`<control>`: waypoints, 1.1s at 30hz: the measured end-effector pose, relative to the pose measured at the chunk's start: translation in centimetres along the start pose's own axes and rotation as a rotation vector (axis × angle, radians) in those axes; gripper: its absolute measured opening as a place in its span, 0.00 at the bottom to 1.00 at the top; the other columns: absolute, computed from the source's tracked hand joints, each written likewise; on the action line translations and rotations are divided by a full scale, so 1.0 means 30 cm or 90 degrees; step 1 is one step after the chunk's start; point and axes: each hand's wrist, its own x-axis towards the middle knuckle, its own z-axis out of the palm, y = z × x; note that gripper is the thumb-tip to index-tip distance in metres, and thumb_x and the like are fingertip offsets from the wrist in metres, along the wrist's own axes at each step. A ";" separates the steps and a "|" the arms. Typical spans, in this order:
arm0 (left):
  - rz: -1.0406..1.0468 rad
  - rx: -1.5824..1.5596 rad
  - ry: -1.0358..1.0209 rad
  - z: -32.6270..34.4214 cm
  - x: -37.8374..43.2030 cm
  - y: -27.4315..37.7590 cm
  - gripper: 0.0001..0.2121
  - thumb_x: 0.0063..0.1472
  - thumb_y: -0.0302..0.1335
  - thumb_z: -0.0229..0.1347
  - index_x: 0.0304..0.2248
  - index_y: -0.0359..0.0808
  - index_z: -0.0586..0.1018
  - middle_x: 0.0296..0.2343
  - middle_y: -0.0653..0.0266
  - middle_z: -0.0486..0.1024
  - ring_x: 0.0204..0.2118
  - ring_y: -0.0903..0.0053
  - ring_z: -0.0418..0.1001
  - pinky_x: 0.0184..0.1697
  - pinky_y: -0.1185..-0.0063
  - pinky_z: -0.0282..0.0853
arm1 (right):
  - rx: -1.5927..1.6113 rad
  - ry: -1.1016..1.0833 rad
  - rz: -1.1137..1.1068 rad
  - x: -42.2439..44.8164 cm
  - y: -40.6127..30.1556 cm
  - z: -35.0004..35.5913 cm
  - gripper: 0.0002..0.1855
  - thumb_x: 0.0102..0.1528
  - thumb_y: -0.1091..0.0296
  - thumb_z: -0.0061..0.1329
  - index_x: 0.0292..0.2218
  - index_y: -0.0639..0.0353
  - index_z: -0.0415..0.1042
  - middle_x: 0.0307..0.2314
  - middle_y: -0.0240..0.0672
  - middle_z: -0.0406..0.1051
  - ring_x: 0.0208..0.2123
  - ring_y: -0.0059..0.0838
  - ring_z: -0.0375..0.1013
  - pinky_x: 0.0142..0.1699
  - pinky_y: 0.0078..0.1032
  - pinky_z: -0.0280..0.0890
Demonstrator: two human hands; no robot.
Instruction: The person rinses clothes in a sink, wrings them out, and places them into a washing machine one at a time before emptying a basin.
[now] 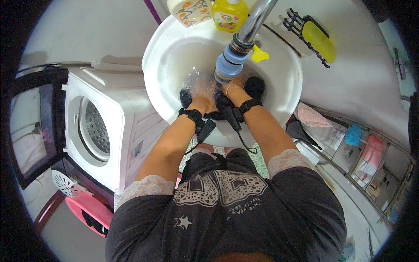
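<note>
Both my hands are down in a white wash basin (pixel 154 70), where water splashes under a blue tap filter (pixel 230 62) on a chrome spout (pixel 257 21). Dark wet cloth (pixel 254 87) lies around and between them. My left hand (pixel 204 95) is under the splashing water at the cloth; its fingers are blurred by the water. My right hand (pixel 233 89), with a thin bracelet at its wrist, is on the cloth beneath the filter, its fingertips hidden behind the filter. Each wrist wears a black strap with a small cabled device.
Behind the basin stand a yellow soap bottle (pixel 230 14) and a floral container (pixel 190 11). A black wire rack (pixel 306 36) holds yellow soap on the wall. A small white washing machine (pixel 118 131) with its door open is left, above a pink basin (pixel 88 213). Metal shelving (pixel 343 163) stands right.
</note>
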 end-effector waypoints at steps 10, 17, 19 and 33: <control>0.054 -0.137 0.008 0.022 0.001 -0.055 0.50 0.36 0.45 0.63 0.56 0.41 0.47 0.54 0.51 0.48 0.56 0.53 0.45 0.55 0.55 0.42 | -0.046 -0.041 -0.093 0.047 0.049 -0.025 0.21 0.49 0.70 0.43 0.46 0.60 0.63 0.45 0.49 0.61 0.48 0.47 0.61 0.53 0.36 0.56; 0.273 -0.345 0.320 -0.033 0.054 -0.101 0.51 0.31 0.44 0.67 0.51 0.27 0.53 0.50 0.40 0.53 0.54 0.52 0.51 0.55 0.70 0.50 | 0.361 -0.036 -0.135 -0.096 0.126 -0.220 0.27 0.41 0.71 0.52 0.45 0.64 0.64 0.40 0.46 0.67 0.43 0.43 0.66 0.50 0.27 0.59; 0.340 -0.289 0.370 -0.044 0.049 -0.063 0.49 0.30 0.43 0.68 0.50 0.29 0.56 0.49 0.43 0.56 0.53 0.54 0.53 0.54 0.70 0.52 | 0.615 -0.098 -0.086 -0.108 0.115 -0.271 0.26 0.41 0.72 0.52 0.44 0.66 0.65 0.38 0.43 0.69 0.41 0.38 0.68 0.48 0.27 0.60; -0.121 -0.665 0.287 -0.152 -0.083 -0.201 0.24 0.45 0.27 0.57 0.43 0.27 0.67 0.30 0.49 0.74 0.35 0.62 0.73 0.40 0.73 0.67 | 0.182 0.206 -0.080 -0.173 0.141 -0.277 0.30 0.38 0.67 0.53 0.44 0.62 0.63 0.37 0.52 0.67 0.41 0.51 0.65 0.49 0.33 0.59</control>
